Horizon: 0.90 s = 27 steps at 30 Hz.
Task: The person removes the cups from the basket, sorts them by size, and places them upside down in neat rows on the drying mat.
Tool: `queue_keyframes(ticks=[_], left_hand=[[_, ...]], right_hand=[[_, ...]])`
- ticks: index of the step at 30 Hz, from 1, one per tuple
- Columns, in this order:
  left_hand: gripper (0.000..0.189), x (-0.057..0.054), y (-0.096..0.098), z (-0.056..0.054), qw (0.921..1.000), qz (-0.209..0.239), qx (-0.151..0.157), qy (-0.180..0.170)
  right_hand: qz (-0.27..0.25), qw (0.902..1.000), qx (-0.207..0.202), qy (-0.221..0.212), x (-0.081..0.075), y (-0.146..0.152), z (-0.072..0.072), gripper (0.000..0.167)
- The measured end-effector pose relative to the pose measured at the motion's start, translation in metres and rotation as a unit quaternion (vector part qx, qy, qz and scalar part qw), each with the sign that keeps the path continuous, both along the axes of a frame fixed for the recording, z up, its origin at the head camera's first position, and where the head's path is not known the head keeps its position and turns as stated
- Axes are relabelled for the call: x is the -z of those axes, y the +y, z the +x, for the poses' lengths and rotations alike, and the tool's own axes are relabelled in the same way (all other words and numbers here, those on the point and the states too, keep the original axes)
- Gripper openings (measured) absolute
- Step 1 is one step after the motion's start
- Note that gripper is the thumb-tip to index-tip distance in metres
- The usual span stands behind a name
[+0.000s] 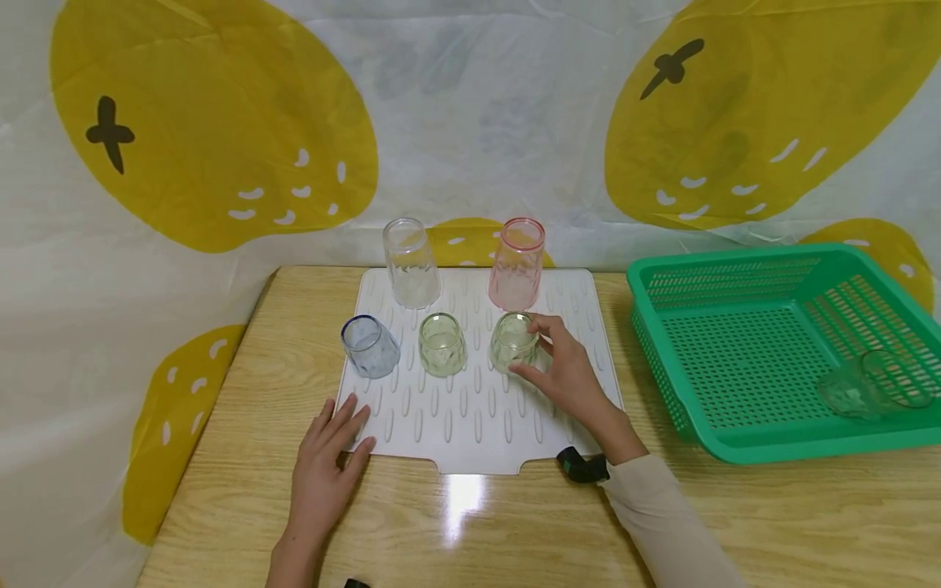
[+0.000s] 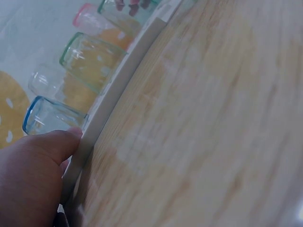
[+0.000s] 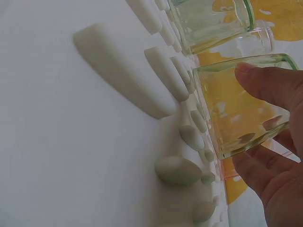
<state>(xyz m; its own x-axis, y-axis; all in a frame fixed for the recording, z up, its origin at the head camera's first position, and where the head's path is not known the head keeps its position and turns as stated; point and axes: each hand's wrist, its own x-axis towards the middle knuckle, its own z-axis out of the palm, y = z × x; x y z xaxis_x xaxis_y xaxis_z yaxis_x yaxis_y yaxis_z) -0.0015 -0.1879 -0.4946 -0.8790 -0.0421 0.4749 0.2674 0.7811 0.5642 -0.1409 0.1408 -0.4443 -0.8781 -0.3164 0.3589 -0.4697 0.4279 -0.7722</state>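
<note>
My right hand [image 1: 573, 371] holds a short green glass [image 1: 507, 347] on the right of the white ridged mat [image 1: 441, 445]. In the right wrist view the thumb lies on the near side of that glass [image 3: 220, 109], with fingers on its far side. My left hand [image 1: 329, 457] rests at the mat's left front edge, fingers spread. Near its fingertips a blue-rimmed glass [image 1: 375, 353] stands on the mat. Between it and the held glass is a second green glass [image 1: 443, 351]. Behind them stand a tall clear glass [image 1: 413, 273] and a tall pink-rimmed glass [image 1: 516, 273].
To the right, a green plastic basket [image 1: 684, 425] sits on the wooden table [image 1: 257, 367], with clear glassware [image 1: 845, 392] lying in its right side. A white cloth with yellow fruit prints [image 1: 478, 98] hangs behind the table.
</note>
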Motion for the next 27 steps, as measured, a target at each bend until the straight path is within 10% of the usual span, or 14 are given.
queue_keyframes(ticks=[27], left_hand=[[0.046,-0.0021,0.0004,-0.0002,1.0,0.002,-0.001,-0.005]], right_hand=[[0.031,0.9994,-0.013,-0.007,0.0007,-0.0008,-0.0008,0.061]])
